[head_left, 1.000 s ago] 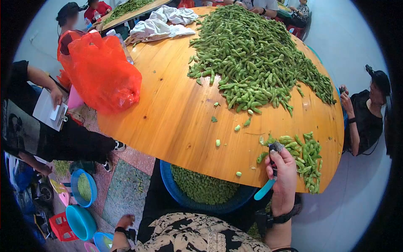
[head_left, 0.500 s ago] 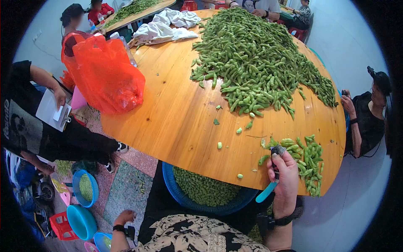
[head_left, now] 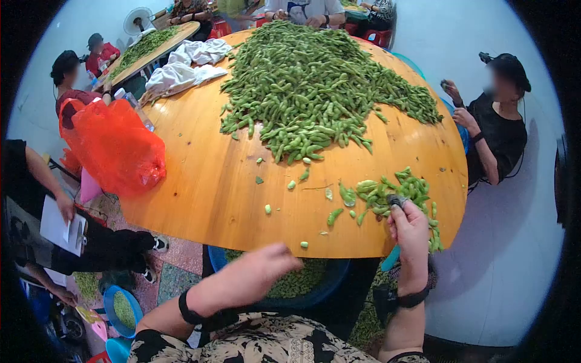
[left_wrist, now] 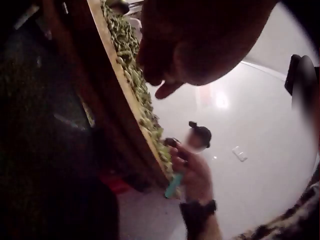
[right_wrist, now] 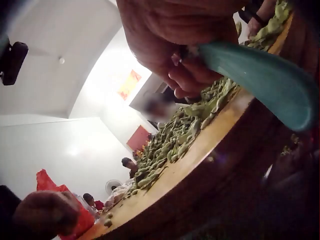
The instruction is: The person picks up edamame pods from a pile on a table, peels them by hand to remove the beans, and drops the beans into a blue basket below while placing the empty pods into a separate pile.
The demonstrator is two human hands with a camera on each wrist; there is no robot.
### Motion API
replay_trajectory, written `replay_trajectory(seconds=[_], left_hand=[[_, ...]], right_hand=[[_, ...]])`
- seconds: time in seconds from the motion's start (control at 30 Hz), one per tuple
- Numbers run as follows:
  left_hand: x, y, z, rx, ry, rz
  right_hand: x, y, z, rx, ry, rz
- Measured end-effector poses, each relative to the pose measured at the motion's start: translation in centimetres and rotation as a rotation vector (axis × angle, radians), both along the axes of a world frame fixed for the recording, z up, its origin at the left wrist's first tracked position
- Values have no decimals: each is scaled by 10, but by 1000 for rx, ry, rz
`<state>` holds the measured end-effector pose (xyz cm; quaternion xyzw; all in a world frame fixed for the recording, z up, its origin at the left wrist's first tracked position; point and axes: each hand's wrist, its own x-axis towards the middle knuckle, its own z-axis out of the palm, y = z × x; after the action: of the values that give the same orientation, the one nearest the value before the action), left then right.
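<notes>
My right hand (head_left: pixel 413 233) grips a tool with a flat teal handle (right_wrist: pixel 265 82) at the table's front right; its other end is hidden in the fingers. Dark covering shows at the fingertips. The hand is over a small pile of green bean pods (head_left: pixel 417 184). My left hand (head_left: pixel 257 275), blurred, passes above a blue basin (head_left: pixel 344 278) of green beans below the table edge. Its fingers are loosely bent, with nothing visible in them. Several loose beans, one a pale bean (head_left: pixel 268 209), lie on the wooden table (head_left: pixel 212 181).
A large heap of bean pods (head_left: pixel 302 91) covers the table's far side. At the left edge are a red plastic bag (head_left: pixel 115 148) and a white cloth (head_left: pixel 181 66). A person in black (head_left: pixel 499 127) sits on the right; another person stands left holding a clipboard (head_left: pixel 63 227).
My left hand has risen from low beside my body and swung right over the basin. My right hand keeps the teal-handled tool near the small pile. The head view has shifted upward and right.
</notes>
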<state>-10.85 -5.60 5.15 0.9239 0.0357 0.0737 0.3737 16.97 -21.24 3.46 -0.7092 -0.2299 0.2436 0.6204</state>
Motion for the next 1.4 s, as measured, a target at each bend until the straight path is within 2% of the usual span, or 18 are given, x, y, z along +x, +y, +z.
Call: replay_trajectory(seconds=[0.1, 0.17, 0.3, 0.37, 0.4, 0.53, 0.6, 0.7, 0.87, 0.93, 1.03, 1.07, 1.13, 1.23, 1.3, 1.4], left_hand=[[21, 31, -10, 265, -112, 416], [41, 53, -25, 302, -120, 546], [73, 58, -35, 313, -136, 520], [81, 54, -38, 448, -167, 456], [80, 55, -41, 401, -141, 474], [62, 34, -47, 377, -95, 398], [53, 6, -39, 240, -124, 348], [52, -14, -35, 211, -126, 354], [28, -45, -37, 208, -139, 240], [21, -52, -27, 210, -83, 96], [41, -28, -4, 345, -125, 180], [57, -8, -4, 340, -232, 225], [91, 28, 0, 389, -270, 368], [146, 79, -10, 480, -348, 407], [168, 102, -17, 621, -139, 424], [182, 113, -23, 565, -24, 430]], right_hand=[[-3, -6, -9, -1, 12, -4], [-7, -6, -10, 18, 154, 20], [-6, -6, -16, 40, 116, 20], [-5, -7, -17, 35, 120, 21], [-6, -7, -17, 41, 118, 19], [-7, -8, -16, 14, 110, 11], [-7, -8, -18, 20, 97, 11], [-7, -7, -22, 42, 82, 19], [-8, -10, -20, 49, 82, 17], [-9, -10, -19, 58, 89, 16], [-9, -9, -18, 51, 97, 9], [-9, -9, -17, 31, 105, 1], [-9, -8, -17, 20, 117, -4], [-9, -9, -18, 20, 129, -8], [-9, -9, -18, 16, 124, -28], [-11, -9, -14, 11, 158, -26]])
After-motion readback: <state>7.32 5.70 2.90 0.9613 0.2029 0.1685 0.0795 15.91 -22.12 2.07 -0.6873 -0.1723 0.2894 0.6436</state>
